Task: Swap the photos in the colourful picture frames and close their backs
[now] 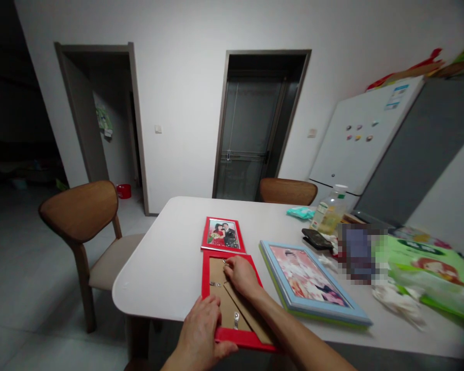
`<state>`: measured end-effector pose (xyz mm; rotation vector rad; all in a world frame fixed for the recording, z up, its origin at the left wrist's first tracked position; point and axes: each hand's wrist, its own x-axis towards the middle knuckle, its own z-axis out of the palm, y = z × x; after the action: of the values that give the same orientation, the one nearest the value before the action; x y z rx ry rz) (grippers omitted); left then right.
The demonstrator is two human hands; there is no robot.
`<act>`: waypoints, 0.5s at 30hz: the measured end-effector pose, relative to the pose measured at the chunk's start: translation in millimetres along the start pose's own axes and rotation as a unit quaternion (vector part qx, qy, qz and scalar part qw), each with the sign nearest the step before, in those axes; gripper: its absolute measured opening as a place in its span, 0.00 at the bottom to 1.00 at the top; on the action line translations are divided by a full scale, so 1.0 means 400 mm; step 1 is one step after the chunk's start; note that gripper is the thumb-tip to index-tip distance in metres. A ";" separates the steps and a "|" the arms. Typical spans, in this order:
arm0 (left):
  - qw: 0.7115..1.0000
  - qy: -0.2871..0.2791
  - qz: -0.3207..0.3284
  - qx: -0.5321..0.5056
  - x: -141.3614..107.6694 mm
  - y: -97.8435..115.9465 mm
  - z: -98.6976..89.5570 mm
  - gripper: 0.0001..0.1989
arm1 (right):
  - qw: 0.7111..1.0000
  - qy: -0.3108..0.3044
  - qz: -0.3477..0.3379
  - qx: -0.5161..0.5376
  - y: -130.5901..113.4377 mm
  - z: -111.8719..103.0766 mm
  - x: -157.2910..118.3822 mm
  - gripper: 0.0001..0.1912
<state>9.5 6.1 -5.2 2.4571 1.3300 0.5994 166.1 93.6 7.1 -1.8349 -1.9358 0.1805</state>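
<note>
Your left hand (200, 329) grips the red, brown-backed rectangular picture frame (230, 304). Your right hand (242, 276) touches its far end, grip unclear.

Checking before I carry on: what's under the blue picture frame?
Under the blue picture frame, a green layer shows along its left and near edges, above the white table. The rest is covered; I can't tell whether it's a separate frame.

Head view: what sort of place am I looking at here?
Probably a home's dining area: a white table with wooden-backed chairs beside it, and a fridge dotted with what look like small magnets.
</note>
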 end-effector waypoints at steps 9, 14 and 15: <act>0.998 -0.035 -0.027 0.051 -0.001 0.017 -0.017 0.35 | 0.991 0.046 0.122 0.028 0.033 0.039 0.080 0.12; 0.990 0.000 0.091 0.104 0.019 0.020 0.048 0.24 | 0.989 0.074 0.071 0.102 0.030 -0.007 0.053 0.15; 0.986 0.016 0.120 0.118 0.026 0.021 0.071 0.18 | 0.989 0.078 0.056 0.112 0.034 -0.022 0.039 0.15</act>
<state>34.3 9.1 -24.1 2.8397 1.1850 0.5648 182.1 108.1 13.1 -1.7545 -1.6375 0.2704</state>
